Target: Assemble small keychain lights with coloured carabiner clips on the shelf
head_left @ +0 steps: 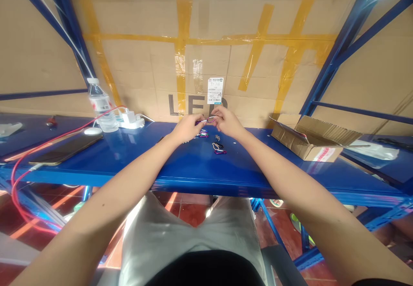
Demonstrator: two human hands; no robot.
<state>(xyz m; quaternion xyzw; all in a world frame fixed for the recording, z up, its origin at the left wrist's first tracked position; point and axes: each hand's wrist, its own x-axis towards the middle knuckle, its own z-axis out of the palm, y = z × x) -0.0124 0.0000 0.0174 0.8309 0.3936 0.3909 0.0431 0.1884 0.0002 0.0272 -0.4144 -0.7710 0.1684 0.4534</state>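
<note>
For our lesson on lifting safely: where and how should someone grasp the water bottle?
Probably by the neck, just under the cap, from above: the bottle stands on its base, its narrow top rises clear, and the red cable crosses lower down.

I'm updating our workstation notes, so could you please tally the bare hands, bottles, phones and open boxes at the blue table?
Bare hands: 2 (left hand, right hand)
Bottle: 1
Phone: 1
Open box: 1
Total: 5

Bottle [103, 109] left, carton [311, 153] right (carabiners [220, 152] between).
</note>
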